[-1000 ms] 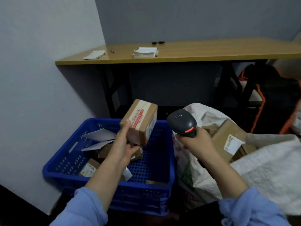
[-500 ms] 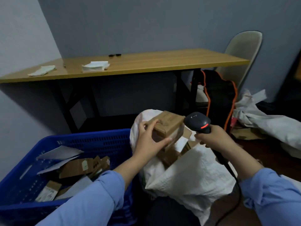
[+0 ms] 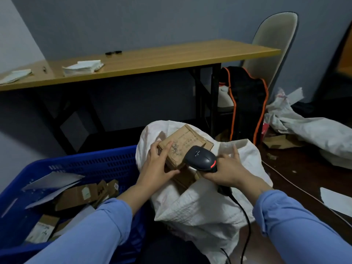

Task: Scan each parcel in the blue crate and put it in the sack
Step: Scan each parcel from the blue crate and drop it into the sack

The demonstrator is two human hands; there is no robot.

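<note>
Sitting in the open mouth of the white sack [image 3: 200, 206], the cardboard parcel [image 3: 182, 145] lies tilted on other brown boxes inside, its printed face up. The left hand [image 3: 158, 166] grasps its near corner, fingers laid over the top and thumb along the lower edge. Just to the right, the right hand [image 3: 226, 172] is wrapped round the handle of a dark scanner [image 3: 202, 159], whose head overlaps the parcel's right side; one finger points up against the sack's rim. A black cable [image 3: 245, 216] runs down from the handle across the sack. To the left stands the blue crate [image 3: 91, 164], touching the sack, with more parcels [image 3: 76, 195] and pale envelopes in it. Behind are a wooden table [image 3: 152, 60], a black bag [image 3: 245, 100] trimmed in orange and a pale chair [image 3: 274, 40].
</note>
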